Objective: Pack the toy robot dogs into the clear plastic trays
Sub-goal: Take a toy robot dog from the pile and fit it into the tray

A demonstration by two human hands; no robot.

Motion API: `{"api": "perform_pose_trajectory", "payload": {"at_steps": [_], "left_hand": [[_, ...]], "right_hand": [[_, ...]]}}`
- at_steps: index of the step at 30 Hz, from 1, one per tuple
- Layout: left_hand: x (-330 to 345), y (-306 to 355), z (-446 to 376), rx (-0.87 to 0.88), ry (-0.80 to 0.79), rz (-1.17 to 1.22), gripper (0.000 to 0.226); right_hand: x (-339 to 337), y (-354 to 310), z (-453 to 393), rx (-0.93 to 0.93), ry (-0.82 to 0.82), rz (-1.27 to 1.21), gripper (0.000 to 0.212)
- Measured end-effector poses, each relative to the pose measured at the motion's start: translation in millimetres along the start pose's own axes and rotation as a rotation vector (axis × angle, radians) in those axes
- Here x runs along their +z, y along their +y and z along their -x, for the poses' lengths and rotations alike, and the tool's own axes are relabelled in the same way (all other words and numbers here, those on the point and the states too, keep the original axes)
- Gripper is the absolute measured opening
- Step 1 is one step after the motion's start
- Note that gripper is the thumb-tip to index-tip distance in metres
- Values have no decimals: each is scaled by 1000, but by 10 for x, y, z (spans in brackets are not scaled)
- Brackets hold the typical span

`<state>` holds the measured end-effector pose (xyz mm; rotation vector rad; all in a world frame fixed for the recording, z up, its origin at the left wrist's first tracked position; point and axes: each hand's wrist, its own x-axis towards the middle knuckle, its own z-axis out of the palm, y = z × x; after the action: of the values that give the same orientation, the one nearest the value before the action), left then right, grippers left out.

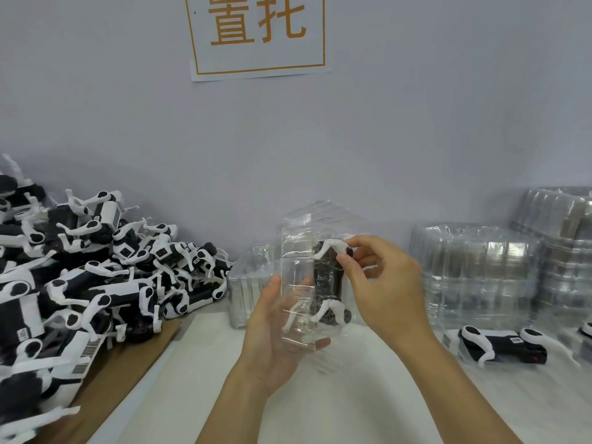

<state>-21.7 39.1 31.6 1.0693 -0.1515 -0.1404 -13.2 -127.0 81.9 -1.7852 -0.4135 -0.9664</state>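
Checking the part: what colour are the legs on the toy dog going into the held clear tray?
White legs on a black body, seen in the head view.

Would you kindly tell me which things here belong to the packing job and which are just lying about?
Job: clear plastic tray in left hand; black-and-white toy dog under right hand; dog heap; tray stacks.
Idle: orange-lettered wall sign; brown cardboard.

You see a black-and-white toy dog (328, 280) sitting upright inside a clear plastic tray (299, 280) that is raised above the table, its white legs bent at top and bottom. A heap of loose toy dogs (89, 283) lies far left. Stacks of clear trays (474, 270) stand right, with one packed dog (503, 346) lying flat before them.
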Motion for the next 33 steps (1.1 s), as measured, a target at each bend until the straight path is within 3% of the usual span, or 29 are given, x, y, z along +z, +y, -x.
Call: {"api": "perform_pose_trajectory", "payload": {"at_steps": [6,13,15,20,23,25,29,33], "left_hand": [[41,15,15,11,8,8,78],[94,30,41,47,69,-4,75],[119,50,47,106,81,-66,68],[171,149,49,195,124,-218,65],[170,170,49,280,97,-373,70],[167,165,51,340,78,-523,67],[217,85,45,386,61,-904,66],[343,-15,63,381,19,-1197,74]], "right_hand": [[18,-32,21,5,43,16,2],[32,-74,29,59,51,-44,11],[14,-43,11,110,5,-37,3],[-142,49,-111,418,2,-206,20],[-286,30,-225,710,-22,-418,15],[-396,46,-281,815,-84,-419,17],[-650,77,-343,892,-206,-295,38],[-805,138,-292,876,-435,-37,53]]}}
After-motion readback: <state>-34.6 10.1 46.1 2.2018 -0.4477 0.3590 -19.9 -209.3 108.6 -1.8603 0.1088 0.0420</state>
